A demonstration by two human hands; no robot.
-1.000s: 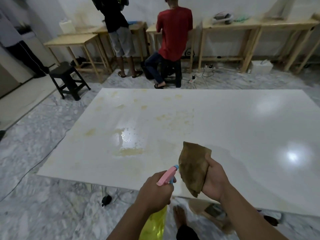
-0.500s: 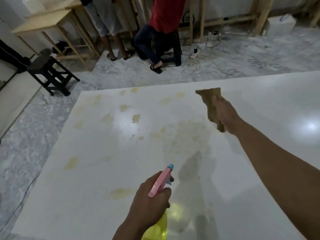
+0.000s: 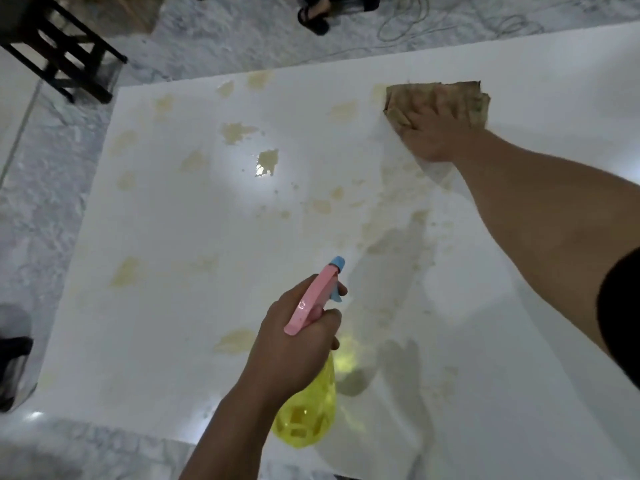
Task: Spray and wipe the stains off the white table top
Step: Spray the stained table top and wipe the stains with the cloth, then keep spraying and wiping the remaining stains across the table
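Note:
The white table top [image 3: 166,306] fills the view and carries several yellowish stains [image 3: 239,131] over its left and far parts, with wet spray droplets [image 3: 266,162] near the glare. My left hand [image 3: 294,344] grips a yellow spray bottle [image 3: 308,417] with a pink and blue trigger head [image 3: 313,296], held above the near edge of the table, nozzle aimed at the far side. My right hand [image 3: 433,133] is stretched out flat, pressing a brown cloth [image 3: 436,95] onto the table near its far edge.
A black stool [image 3: 59,46] stands on the marble floor beyond the table's far left corner. A person's sandalled foot [image 3: 313,19] and loose cables [image 3: 450,22] lie past the far edge. A dark object [image 3: 14,355] sits at the left edge of view.
My right hand has reached farther out and laid the cloth flat on the table near the far edge. The view has tilted further down and moved closer over the table. The spray bottle stays in my left hand.

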